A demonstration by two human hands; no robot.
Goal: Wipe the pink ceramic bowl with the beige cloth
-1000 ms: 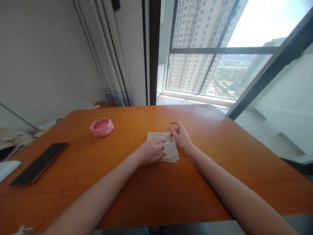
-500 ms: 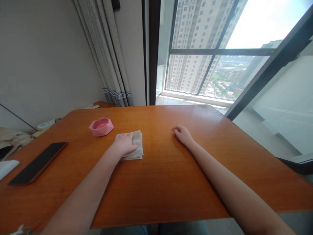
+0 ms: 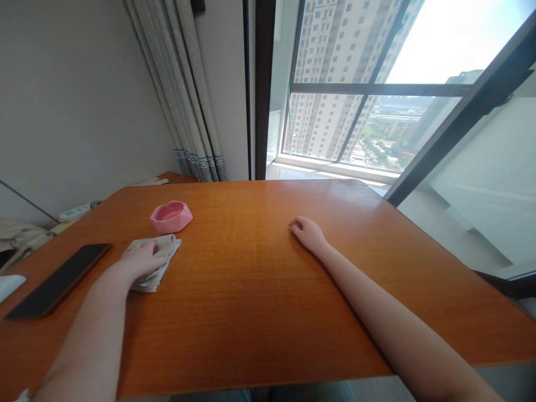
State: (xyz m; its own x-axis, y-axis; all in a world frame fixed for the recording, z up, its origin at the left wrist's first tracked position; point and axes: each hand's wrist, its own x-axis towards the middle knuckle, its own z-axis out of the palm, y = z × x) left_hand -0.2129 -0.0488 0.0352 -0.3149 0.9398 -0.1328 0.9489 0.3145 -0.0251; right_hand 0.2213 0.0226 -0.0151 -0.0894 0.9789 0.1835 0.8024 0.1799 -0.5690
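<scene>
The left hand (image 3: 140,261) is palm-down on a folded, pale grey-beige fabric cloth (image 3: 168,249), fingers bent and thumb out to the right. The fingertips are hidden beneath the hand, so whether they pinch the layers or simply press on them can't be told. And the hand covers the cloth's left and middle; layered edges show past the thumb to the right, along the near side and just beyond the knuckles. So the cloth lies directly under the palm, flat on the glossy orange-brown wooden table (image 3: 251,290).

Across to the right hand (image 3: 308,233): it rests on the wood well apart from the cloth, fingers loosely curled, nothing visible in it, though their undersides are out of sight.

Just beyond the cloth sits a pink, faceted bowl (image 3: 172,224). To its left, near the wrist, lies a black, flat rectangular slab (image 3: 61,282), and farther out a smooth white object (image 3: 10,286), cut off by the frame and hard to identify.
</scene>
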